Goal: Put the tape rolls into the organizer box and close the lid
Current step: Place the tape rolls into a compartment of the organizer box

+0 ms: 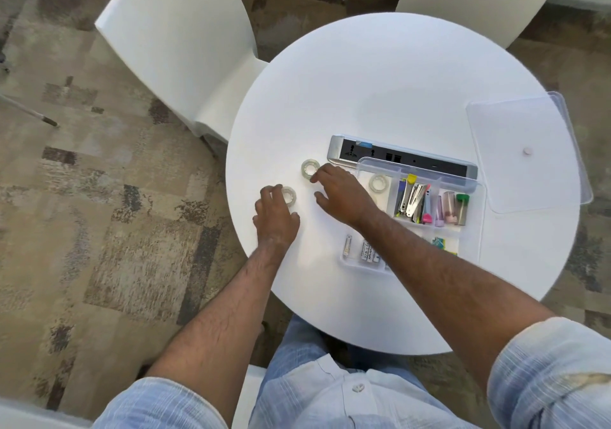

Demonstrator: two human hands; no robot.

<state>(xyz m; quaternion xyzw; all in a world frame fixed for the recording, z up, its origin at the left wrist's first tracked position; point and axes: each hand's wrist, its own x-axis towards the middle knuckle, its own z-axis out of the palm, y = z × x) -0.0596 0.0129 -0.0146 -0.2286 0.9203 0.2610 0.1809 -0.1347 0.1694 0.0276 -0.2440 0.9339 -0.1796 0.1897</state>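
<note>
Two clear tape rolls lie on the round white table (396, 74), left of the organizer box (476, 197). My left hand (276, 217) curls its fingers around the nearer roll (289, 195), which still rests on the table. My right hand (340, 193) reaches to the farther roll (309, 168); its fingertips touch the roll's edge, fingers spread. A third roll (378, 183) lies in the box's upper left compartment. The box stands open. Its clear lid (525, 150) lies flat at the table's right edge.
A grey and black power strip (396, 157) lies just behind the box. Staplers, markers and batteries fill other compartments. White chairs (185, 48) stand at the far left and far right of the table. Patterned carpet lies around it.
</note>
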